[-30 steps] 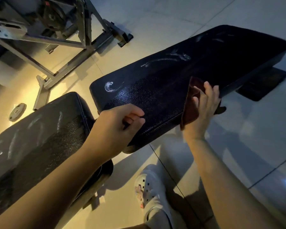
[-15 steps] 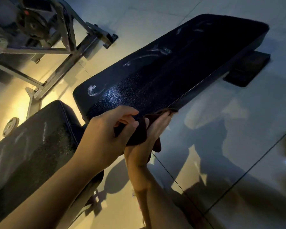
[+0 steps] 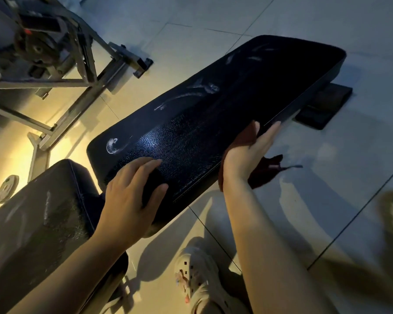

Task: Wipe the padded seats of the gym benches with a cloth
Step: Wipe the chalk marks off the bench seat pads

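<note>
STEP: side edge of long bench pad (image 3: 213,123) judged under wiping | CLOTH (image 3: 243,141): dark red, pressed to pad's right edge, centre-right of frame, by flat-fingered right hand (image 3: 247,155) | left hand (image 3: 132,191): fingers spread, rested on pad's near end | PAD: black, textured, white smears uncleaned on top | NEXT: cloth to be carried over smears.

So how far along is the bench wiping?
Early. The near part of the long bench pad shows no marks. The right hand presses the cloth flat against its side edge, while the left hand rests open on the near end. White smears remain on top, and the second pad looks streaked.
</note>
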Motion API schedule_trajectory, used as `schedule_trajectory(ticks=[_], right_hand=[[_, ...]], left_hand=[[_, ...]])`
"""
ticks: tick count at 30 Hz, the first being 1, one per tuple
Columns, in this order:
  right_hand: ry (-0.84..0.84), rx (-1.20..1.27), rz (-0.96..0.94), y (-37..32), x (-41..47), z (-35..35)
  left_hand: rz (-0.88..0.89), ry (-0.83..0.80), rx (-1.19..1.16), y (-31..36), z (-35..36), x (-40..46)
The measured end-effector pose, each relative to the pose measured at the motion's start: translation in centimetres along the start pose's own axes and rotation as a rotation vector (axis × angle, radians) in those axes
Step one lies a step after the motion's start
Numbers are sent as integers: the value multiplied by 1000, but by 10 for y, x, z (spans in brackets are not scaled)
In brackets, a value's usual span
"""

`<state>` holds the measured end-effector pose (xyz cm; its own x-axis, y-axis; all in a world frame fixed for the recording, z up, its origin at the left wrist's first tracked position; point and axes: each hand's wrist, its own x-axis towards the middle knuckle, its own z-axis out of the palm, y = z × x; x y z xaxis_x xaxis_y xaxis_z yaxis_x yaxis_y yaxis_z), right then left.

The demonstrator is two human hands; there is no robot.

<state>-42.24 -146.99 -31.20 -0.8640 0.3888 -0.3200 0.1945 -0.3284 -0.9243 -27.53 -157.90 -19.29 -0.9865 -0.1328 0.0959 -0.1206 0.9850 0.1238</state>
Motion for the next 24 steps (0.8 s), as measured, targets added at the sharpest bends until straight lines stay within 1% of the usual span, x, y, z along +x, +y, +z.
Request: schedule_trajectory(ticks=[4, 7, 9, 11, 14, 17, 19, 21, 24], right_hand=[[-113, 38, 56, 4, -27, -3], [-183, 43, 6, 9, -66, -5], [-210, 108, 69, 7, -88, -9], [-210, 132, 94, 8, -94, -14], [-156, 87, 59, 0, -89, -25], [-63, 187, 173, -10, -77, -31], [-52, 223, 233, -12, -67, -33], [-80, 145, 203, -10, -62, -35], [-96, -13, 66, -2, -70, -39]], left_hand=[[47, 52, -43, 17, 2, 23], [51, 33, -70, 30, 5, 34], [52, 25, -77, 34, 8, 39], [44, 27, -85, 36, 10, 44], [23, 17, -91, 38, 14, 48], [-1, -41, -86, 40, 19, 49], [-44, -82, -90, 38, 22, 49], [-57, -90, -94, 34, 23, 50], [-66, -84, -109, 29, 26, 54]])
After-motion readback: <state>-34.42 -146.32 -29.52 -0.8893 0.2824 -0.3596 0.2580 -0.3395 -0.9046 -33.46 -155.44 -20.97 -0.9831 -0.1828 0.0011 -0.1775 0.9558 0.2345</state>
